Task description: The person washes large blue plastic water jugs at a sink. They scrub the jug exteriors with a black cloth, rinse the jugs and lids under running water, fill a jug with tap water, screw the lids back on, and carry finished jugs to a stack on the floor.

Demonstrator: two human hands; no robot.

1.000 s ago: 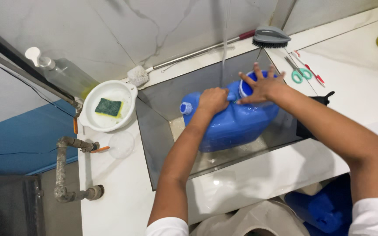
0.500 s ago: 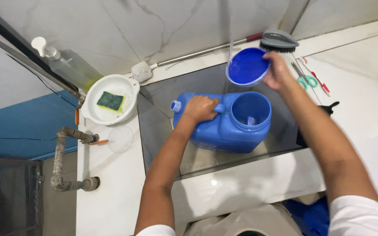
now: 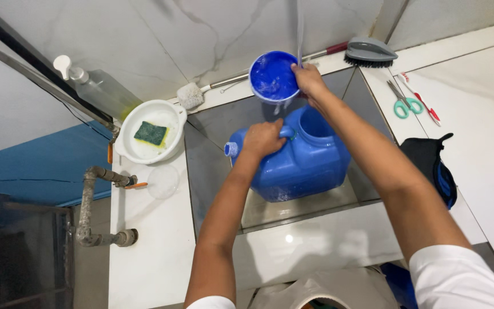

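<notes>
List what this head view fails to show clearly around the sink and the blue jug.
- Blue jug: handle hidden under the left hand.
- Blue lid: far rim partly covered by the right hand.
- Tap: cut off by the top edge.
- Sink: drain hidden by the jug.

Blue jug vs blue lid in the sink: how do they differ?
The big blue plastic jug sits in the sink, gripped at its handle by the left hand; the small round blue lid is raised under the water stream by the right hand. The jug is boxy, the lid shallow. Both are blue plastic.
</notes>
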